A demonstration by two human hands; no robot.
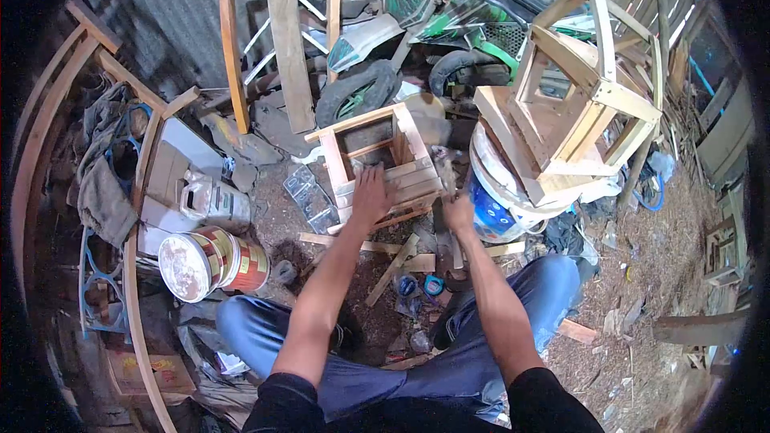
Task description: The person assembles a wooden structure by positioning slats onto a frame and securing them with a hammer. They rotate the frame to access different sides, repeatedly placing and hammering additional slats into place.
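Note:
A small, light wooden stool frame (411,138) stands on the ground before me, with wooden slats (413,179) across its near side. My left hand (371,195) lies on these slats, fingers stretched flat over them. Just right of the frame, my right hand (459,212) is closed around what looks like a hammer (447,162). Its head end points up and away and is blurred, and part of the handle is hidden by the fingers. Loose wood strips (392,269) and a teal tape measure (434,285) lie between my legs.
At right, a larger wooden frame (579,140) rests on a white and blue bucket (496,212). A green motorbike (449,24) and an upright wooden frame (290,56) stand behind. Paint buckets (186,266), a white jerrycan (215,202) and a long curved frame (135,232) are left.

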